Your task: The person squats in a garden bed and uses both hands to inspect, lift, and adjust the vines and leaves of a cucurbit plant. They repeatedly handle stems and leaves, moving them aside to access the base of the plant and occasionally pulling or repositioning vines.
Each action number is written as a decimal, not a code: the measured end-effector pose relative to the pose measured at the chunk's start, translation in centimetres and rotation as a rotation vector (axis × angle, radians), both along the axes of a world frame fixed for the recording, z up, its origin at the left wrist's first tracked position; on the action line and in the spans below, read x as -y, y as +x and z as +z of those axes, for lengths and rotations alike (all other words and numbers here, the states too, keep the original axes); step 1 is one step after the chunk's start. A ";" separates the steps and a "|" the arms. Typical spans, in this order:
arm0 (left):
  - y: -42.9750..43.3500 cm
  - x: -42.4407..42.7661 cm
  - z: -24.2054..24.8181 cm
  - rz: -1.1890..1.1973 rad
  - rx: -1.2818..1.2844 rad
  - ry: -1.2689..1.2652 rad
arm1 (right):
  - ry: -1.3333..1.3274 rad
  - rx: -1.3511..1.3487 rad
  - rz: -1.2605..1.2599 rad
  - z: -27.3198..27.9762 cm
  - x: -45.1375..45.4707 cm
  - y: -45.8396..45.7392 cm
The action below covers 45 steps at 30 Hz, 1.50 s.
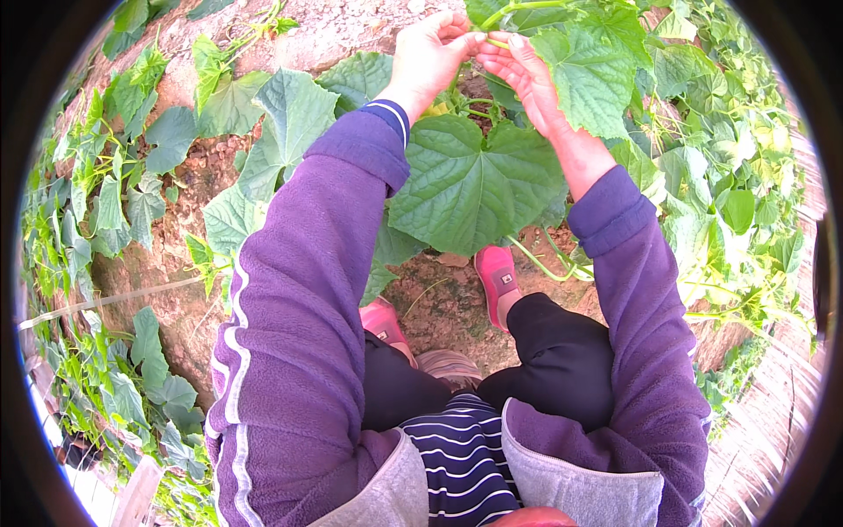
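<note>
At the top of the view, my left hand pinches a thin green stem of a cucumber-like vine between thumb and fingers. My right hand grips the same stem just to the right, its palm turned up. The two sets of fingertips almost meet. A large lobed leaf hangs over the right wrist side, and a thicker vine stem runs above the fingers. Below both hands spreads a broad green leaf. A bit of yellow, perhaps a flower, shows near the left wrist; leaves partly cover it.
Bare soil lies around my pink shoes. More vines crowd the right side, and leafy plants line the left. A pale cord stretches across at left. Vine stems trail close to my right foot.
</note>
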<state>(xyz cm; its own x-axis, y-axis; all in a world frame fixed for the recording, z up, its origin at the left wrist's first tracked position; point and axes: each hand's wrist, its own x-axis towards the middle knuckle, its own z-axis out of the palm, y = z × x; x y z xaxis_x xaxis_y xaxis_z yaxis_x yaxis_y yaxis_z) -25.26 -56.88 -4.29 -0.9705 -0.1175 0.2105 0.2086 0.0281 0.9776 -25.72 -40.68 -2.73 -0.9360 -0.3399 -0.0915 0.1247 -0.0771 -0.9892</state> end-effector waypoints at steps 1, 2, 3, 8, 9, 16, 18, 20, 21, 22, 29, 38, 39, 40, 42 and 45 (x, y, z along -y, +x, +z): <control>-0.3 -0.1 -0.5 -0.018 0.014 0.087 | -0.006 -0.004 0.005 -0.2 -0.1 -0.2; -0.8 -0.3 -1.3 -0.036 0.027 0.174 | -0.012 -0.008 0.010 -0.3 -0.1 -0.3; -1.0 -0.3 -1.6 -0.054 0.041 0.260 | -0.020 -0.002 0.011 -0.3 -0.2 -0.3; -1.8 0.2 -2.9 0.006 0.127 0.350 | -0.060 0.054 0.030 0.6 0.0 0.0; -2.1 -0.1 -2.9 0.011 0.128 0.375 | -0.099 0.011 0.043 0.3 -0.7 -0.5; -1.9 2.5 -4.0 -0.163 0.125 -0.542 | -0.113 0.053 0.073 0.3 -0.9 -0.6; -1.4 1.3 -4.1 -0.123 0.123 -0.523 | -0.098 0.028 0.080 0.1 -1.6 -0.9; -1.5 1.0 -4.0 -0.112 0.135 -0.517 | -0.065 0.055 0.051 -0.9 -1.7 -1.6; -1.8 0.8 -3.9 -0.108 0.130 -0.539 | -0.039 0.064 0.034 -1.4 -1.9 -2.2; -1.8 1.0 -3.9 -0.096 0.134 -0.571 | -0.009 0.022 0.068 -2.2 -2.5 -2.7; -2.5 0.9 -5.9 -0.144 0.103 -0.316 | 0.158 -0.213 0.133 -3.0 -3.5 -2.7; -2.2 1.4 -7.0 0.012 0.044 -0.542 | -0.124 0.098 0.035 -0.6 -1.1 -0.6; -2.2 1.3 -7.1 -0.105 0.135 -0.548 | -0.203 0.124 0.061 -0.4 -1.4 -0.7; -2.4 1.2 -7.1 -0.223 0.226 -0.551 | -0.252 0.178 0.069 -0.2 -1.6 -0.8; -2.2 0.6 -7.1 -0.262 0.268 -0.535 | -0.053 0.105 0.056 0.0 -1.6 -0.3; -1.9 0.4 -6.5 -0.217 0.253 -0.609 | 0.360 -0.041 0.084 -0.5 -2.1 0.1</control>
<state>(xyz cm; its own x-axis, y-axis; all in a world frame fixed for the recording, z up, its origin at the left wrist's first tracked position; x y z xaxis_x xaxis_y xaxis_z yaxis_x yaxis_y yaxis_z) -27.15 -57.26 -10.74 -0.9866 0.1525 -0.0587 0.0395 0.5709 0.8201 -25.63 -38.60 -3.21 -0.9115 -0.3687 -0.1822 0.0756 0.2853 -0.9555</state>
